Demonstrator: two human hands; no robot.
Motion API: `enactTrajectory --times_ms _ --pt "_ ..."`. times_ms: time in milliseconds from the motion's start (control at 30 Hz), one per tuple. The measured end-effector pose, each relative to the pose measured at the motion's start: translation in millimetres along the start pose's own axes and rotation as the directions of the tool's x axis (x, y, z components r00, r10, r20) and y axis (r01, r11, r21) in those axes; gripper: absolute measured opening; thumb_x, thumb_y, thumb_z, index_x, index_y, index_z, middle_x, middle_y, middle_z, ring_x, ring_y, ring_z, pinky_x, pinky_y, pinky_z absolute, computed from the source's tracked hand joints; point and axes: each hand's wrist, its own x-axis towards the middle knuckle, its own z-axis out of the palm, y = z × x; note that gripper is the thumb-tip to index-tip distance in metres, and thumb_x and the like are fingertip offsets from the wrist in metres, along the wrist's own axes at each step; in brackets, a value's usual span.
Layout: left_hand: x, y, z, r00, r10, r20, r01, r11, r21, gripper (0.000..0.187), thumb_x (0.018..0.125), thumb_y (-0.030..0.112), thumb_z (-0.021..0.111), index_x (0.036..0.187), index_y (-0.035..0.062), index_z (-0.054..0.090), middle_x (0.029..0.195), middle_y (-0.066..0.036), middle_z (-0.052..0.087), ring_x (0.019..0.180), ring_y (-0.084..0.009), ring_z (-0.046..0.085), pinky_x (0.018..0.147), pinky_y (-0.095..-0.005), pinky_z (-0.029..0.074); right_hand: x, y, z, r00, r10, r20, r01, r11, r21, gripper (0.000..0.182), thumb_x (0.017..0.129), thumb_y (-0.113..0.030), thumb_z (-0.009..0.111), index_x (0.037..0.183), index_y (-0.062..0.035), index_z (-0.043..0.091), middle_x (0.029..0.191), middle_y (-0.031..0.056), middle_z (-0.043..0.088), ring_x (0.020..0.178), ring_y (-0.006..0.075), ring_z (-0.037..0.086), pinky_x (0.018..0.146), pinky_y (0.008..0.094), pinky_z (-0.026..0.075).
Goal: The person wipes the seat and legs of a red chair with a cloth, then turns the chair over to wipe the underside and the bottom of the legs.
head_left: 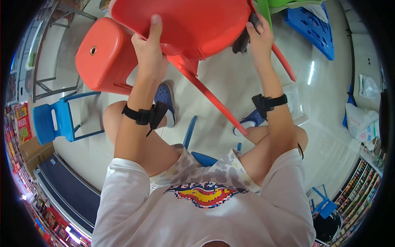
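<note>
A red chair (185,24) with a moulded plastic shell and thin red legs is tilted up in front of me, its top cut off by the frame. My left hand (150,49) grips its near left edge, thumb on the upper surface and the other fingers hidden beneath. At the right edge, my right hand (260,41) has its fingers closed on the rim. Beside those fingers hangs a dark grey piece (242,41), whose kind I cannot make out. One red leg slants down toward my right shoe (251,119).
A red stool (103,55) stands left of the chair, with a small blue chair (61,119) nearer me. At upper right are a blue slotted plastic panel (314,31) and something green (279,5). Stocked shelves (362,185) line the right side. A clear container (298,103) sits on the floor.
</note>
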Motion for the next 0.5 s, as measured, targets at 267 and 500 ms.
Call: enactTrajectory --times_ms 267,500 --pt "27.3 -1.8 -13.4 0.993 -0.089 -0.072 0.074 0.98 -0.187 0.041 0.099 0.026 0.071 0.132 0.0091 0.053 0.129 -0.007 0.062 0.117 -0.0241 0.063 0.094 -0.0429 0.057 -27.6 -13.8 -7.9 0.986 0.126 -0.113 -0.112 0.986 0.124 0.04 0.093 0.004 0.063 0.133 0.0045 0.059 0.104 0.0129 0.076 0.088 0.0155 0.07 0.083 0.0266 0.054" --pt "23.6 -7.8 -13.4 0.998 -0.03 -0.056 0.021 0.988 -0.156 0.039 0.098 0.025 0.071 0.132 0.01 0.056 0.129 -0.006 0.063 0.118 -0.0252 0.063 0.097 -0.0472 0.055 -34.5 -49.0 -11.1 0.995 -0.079 -0.06 0.081 0.996 0.023 0.059 0.089 0.004 0.059 0.145 0.0035 0.042 0.109 0.0126 0.073 0.095 0.0161 0.067 0.088 0.0284 0.052"
